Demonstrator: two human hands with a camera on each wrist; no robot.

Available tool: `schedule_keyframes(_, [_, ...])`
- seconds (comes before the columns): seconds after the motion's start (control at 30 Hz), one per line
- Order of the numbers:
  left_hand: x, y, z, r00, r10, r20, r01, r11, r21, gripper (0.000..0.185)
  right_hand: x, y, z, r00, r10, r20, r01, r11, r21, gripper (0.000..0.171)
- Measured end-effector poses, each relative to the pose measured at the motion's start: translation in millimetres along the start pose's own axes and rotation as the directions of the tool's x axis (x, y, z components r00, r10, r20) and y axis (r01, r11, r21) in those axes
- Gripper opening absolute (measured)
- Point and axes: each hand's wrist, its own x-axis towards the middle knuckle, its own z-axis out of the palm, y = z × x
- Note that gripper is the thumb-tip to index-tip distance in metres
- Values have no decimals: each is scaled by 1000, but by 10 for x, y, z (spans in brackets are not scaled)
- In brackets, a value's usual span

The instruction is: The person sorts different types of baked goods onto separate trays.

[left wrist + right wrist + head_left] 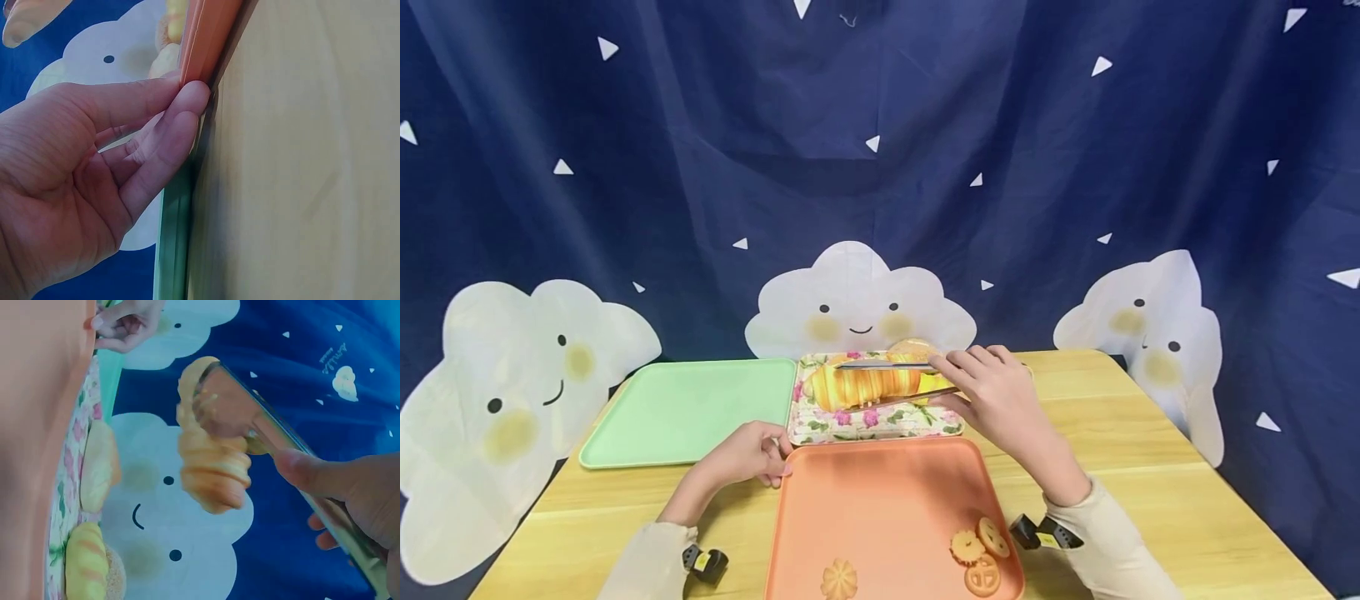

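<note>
My left hand pinches the far left corner of the orange tray between thumb and fingers, as the left wrist view shows close up. With my right hand I grip a pair of metal tongs. Between the tongs' ends is a golden, ridged croissant, held above the floral tray behind the orange one. On that floral tray, in the right wrist view, lie a pale bread roll, a yellow twisted bread and a round bun, partly hidden.
A light green tray stands at the left, beside the floral tray. On the orange tray lie a flower-shaped cookie near the front and a cluster of cookies at the right. A dark blue curtain hangs behind the wooden table.
</note>
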Motion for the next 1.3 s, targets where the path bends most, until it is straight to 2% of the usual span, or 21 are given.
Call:
schedule_keyframes(0.4, [-68,-82,-19,1000,1,10,-1,1000,6,12,-23,-121,147,996,59,-62,-64,994,-84,47])
schedule_keyframes(0.67, [-11,-90,0,1000,11,13,-11,1000,3,13,-53,-98,290,998,21,-57,-26,995,-98,48])
schedule_keyframes(0.83, [32,-79,4,1000,15,11,-15,1000,2,13,-77,-69,437,999,-37,-18,34,994,-108,58])
schedule_keyframes(0.97, [32,-70,8,1000,14,13,-14,1000,2,13,-87,-54,516,994,-100,39,105,986,-129,49])
schedule_keyframes(1.07, [33,-59,6,1000,10,8,-10,1000,5,12,-71,-52,545,987,-138,81,148,980,-137,51])
schedule_keyframes(1.3, [21,-44,-3,1000,5,-5,-5,1000,2,12,0,-82,637,973,-156,169,177,977,-118,51])
